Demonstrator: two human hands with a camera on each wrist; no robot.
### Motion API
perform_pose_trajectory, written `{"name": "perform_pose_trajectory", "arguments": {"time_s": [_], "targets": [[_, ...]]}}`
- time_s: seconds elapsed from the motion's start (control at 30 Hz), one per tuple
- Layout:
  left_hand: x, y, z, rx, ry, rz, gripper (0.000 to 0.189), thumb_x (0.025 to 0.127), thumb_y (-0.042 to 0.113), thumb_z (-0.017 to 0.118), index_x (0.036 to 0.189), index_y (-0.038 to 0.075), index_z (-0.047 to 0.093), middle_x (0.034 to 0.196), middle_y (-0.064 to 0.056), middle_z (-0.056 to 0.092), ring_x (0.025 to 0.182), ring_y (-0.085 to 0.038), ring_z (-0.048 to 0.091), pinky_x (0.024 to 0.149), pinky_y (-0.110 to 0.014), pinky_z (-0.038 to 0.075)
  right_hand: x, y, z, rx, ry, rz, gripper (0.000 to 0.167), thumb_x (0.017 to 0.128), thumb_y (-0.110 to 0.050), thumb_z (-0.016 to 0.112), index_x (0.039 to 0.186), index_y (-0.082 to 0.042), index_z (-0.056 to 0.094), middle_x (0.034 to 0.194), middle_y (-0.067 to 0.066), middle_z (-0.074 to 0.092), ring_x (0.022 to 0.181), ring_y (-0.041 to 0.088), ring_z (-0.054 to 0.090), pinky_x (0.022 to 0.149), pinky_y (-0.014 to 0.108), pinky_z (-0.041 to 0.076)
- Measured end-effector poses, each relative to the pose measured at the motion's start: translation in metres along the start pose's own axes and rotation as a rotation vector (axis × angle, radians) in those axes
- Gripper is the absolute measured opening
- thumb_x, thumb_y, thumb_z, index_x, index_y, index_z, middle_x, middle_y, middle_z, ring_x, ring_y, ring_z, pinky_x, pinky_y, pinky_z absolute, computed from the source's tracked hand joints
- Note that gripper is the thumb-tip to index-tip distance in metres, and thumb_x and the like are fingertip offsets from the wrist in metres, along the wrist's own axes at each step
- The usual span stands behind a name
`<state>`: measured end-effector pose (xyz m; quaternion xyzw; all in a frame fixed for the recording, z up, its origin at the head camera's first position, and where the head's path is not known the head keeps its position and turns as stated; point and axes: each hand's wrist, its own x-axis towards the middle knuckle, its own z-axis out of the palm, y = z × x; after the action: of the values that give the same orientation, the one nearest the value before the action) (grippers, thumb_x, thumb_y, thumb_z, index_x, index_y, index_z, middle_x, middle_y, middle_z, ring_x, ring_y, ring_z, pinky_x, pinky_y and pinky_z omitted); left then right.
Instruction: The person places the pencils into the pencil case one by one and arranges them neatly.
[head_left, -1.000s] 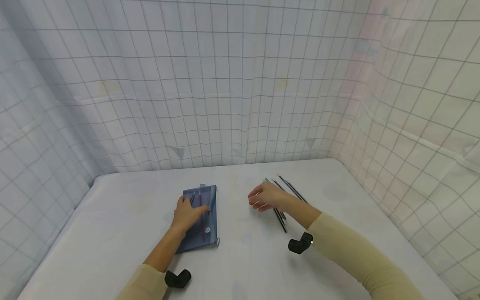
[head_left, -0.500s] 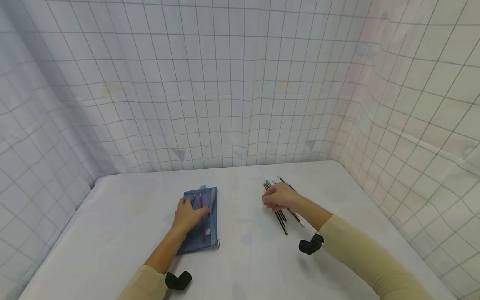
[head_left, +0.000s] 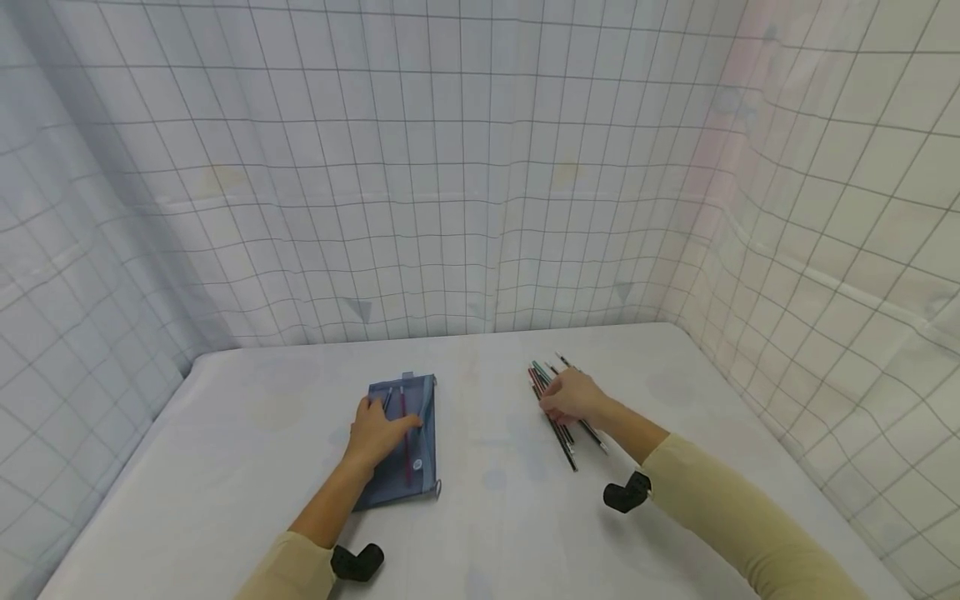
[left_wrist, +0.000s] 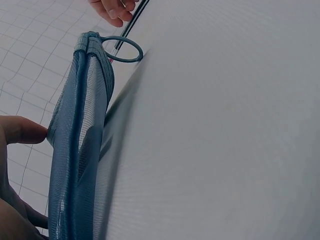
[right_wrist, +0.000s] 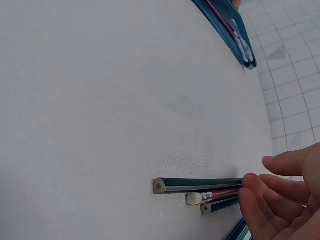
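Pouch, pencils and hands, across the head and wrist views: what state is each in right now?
Blue pouch: lying on the table, zipped or unzipped unclear.
Reddish pencil: inside the pouch, showing through it.
Loose pencils: in a loose bunch on the table.
Left hand: resting on the pouch, thumb spread wide.
Right hand: at the loose pencils, fingers bent, thumb apart; contact unclear.

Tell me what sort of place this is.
Likely a makeshift recording booth: grid-patterned sheets hang on three sides of a white table, and black wrist-worn devices are in view.
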<state>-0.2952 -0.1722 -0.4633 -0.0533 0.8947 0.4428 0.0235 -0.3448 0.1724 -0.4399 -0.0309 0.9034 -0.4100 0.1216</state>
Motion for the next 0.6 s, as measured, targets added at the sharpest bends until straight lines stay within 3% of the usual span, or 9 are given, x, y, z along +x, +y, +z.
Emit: {"name": "perform_pose_trajectory", "arguments": {"time_s": [0.23, 0.37, 0.6], "targets": [[0.001, -0.002, 0.001, 0.016, 0.004, 0.004, 0.098, 0.091, 0.037, 0.069, 0.154, -0.019, 0.019, 0.163, -0.037, 0.007, 0.145, -0.064, 0.008, 0.113, -0.072, 0.018, 0.000, 0.002, 0.006, -0.205, 0.079, -0.103, 0.011, 0.093, -0.012, 0.075, 0.087, -0.002, 0.075, 0.070, 0.003, 0.066, 0.061, 0.015, 0.065, 0.057, 0.027, 0.055], [0.001, -0.001, 0.001, 0.014, 0.003, 0.007, 0.099, 0.090, 0.037, 0.069, 0.154, -0.020, 0.019, 0.162, -0.037, 0.007, 0.145, -0.064, 0.008, 0.114, -0.072, 0.018, 0.003, 0.003, 0.012, -0.323, 0.147, -0.141, 0.012, 0.090, -0.014, 0.078, 0.083, -0.006, 0.072, 0.073, 0.001, 0.063, 0.061, 0.014, 0.060, 0.054, 0.028, 0.049], [0.000, -0.001, 0.001, 0.019, 0.005, 0.007, 0.098, 0.090, 0.037, 0.069, 0.153, -0.020, 0.020, 0.162, -0.038, 0.008, 0.145, -0.065, 0.008, 0.114, -0.071, 0.018, 0.006, 0.002, 0.022, -0.432, 0.138, -0.161, 0.012, 0.087, -0.012, 0.080, 0.079, -0.007, 0.073, 0.071, 0.000, 0.065, 0.060, 0.015, 0.060, 0.054, 0.031, 0.051]]}}
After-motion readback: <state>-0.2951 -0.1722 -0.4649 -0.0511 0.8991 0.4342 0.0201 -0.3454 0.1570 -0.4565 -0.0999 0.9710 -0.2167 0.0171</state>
